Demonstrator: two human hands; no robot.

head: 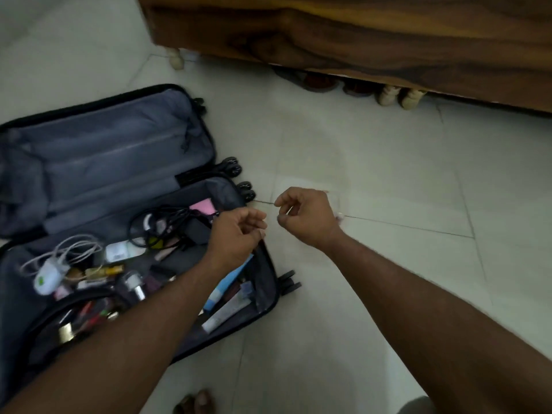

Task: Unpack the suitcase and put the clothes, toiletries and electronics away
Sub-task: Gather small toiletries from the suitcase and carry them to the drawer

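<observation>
Open suitcase [125,186] on pale tiled floor [373,162] beside wooden bed [358,34]

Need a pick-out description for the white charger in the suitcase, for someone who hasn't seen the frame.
Find the open suitcase on the tiled floor; its nearer half holds loose clutter. At that half's far left edge lies the white charger, a rounded plug body with a white cable looped behind it. The neighbouring cable bundle is black.

A wooden bed frame [373,40] stands on pale floor tiles [373,162], footwear [316,80] tucked beneath
</observation>
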